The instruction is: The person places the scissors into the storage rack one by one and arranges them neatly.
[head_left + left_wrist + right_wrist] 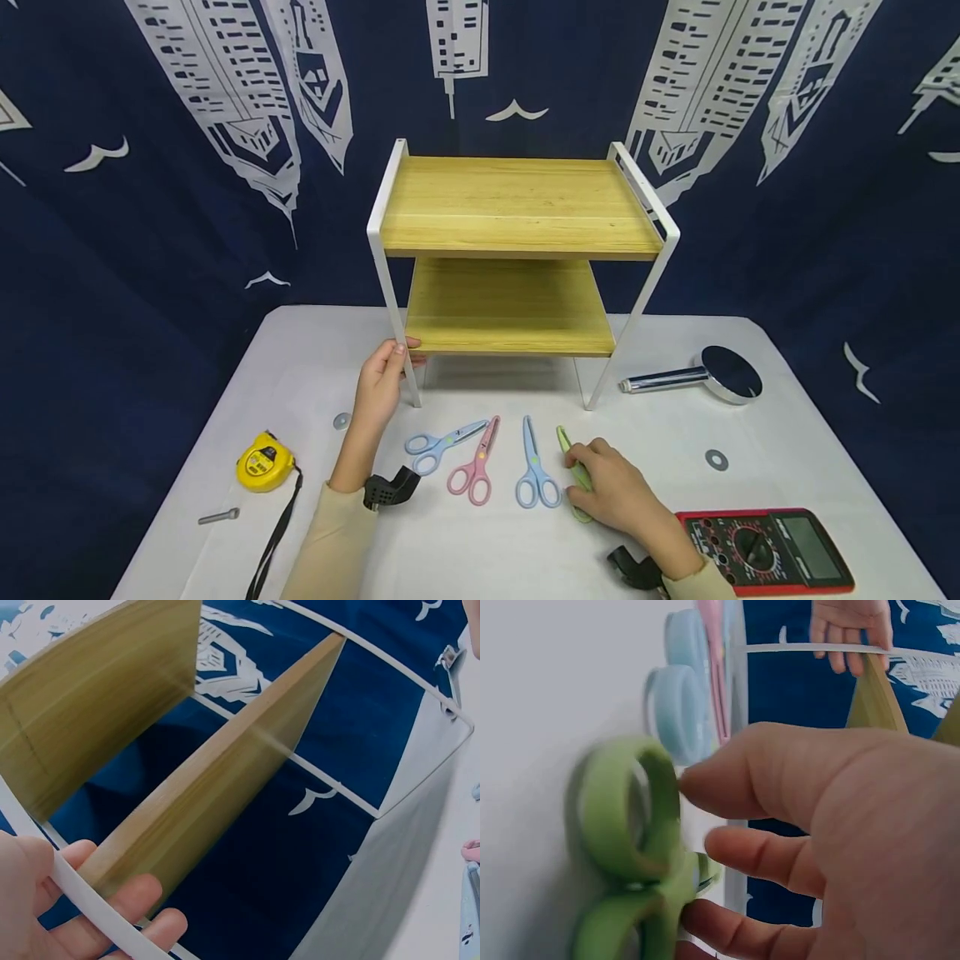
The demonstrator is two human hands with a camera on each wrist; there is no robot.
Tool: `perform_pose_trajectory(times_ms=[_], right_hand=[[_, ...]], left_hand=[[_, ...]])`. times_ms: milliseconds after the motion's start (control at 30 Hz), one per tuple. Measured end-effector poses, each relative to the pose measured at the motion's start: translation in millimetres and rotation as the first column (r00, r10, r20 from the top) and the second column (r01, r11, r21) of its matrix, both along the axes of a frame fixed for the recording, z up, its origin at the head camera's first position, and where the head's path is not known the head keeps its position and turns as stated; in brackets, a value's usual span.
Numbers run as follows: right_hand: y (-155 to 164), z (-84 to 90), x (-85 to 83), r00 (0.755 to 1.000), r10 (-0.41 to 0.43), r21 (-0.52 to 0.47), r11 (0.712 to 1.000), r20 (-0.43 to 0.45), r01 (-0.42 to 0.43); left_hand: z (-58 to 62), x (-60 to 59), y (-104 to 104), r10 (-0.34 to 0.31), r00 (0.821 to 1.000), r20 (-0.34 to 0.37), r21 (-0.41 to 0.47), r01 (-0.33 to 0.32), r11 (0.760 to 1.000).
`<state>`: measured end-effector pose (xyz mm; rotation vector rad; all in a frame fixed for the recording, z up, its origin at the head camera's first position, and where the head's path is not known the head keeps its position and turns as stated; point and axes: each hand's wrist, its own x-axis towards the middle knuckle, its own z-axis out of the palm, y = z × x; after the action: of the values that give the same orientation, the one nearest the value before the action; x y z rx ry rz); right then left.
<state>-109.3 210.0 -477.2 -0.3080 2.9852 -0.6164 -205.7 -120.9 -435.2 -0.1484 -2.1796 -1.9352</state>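
My left hand (378, 387) grips the white left front leg of a small two-tier shelf (517, 208) near the lower board, thumb in front. In the left wrist view, its fingers (142, 896) wrap past the white frame beside the board's edge. My right hand (618, 492) is curled over green scissors (581, 476) on the table, partly hiding them. The right wrist view shows the thumb and fingers around their middle, just past the green handles (604, 810). Left of them lie blue scissors (531, 467), pink scissors (480, 462) and more blue scissors (442, 446).
A yellow tape measure (264, 463) with a black strap, a bolt (219, 516) and a washer (342, 421) lie left. At the right are a chrome shower head (705, 377), another washer (716, 460) and a red-black multimeter (765, 550). A dark blue curtain (517, 125) hangs behind.
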Motion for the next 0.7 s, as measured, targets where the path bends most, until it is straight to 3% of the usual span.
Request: perform_pose_trajectory(times_ms=[400,700], right_hand=[[-1.1,2.7,-3.1,0.994,0.02,-0.049,0.999,0.109,-0.015],[0.9,2.0,-2.6,0.992,0.011,-0.085,0.996,0.125,0.0]], left_hand=[[0.3,0.6,-3.4,-0.001,0.999,0.039,0.043,0.0,0.999],[-2.5,0.4,-2.0,-0.006,0.999,0.036,0.046,0.004,0.999]])
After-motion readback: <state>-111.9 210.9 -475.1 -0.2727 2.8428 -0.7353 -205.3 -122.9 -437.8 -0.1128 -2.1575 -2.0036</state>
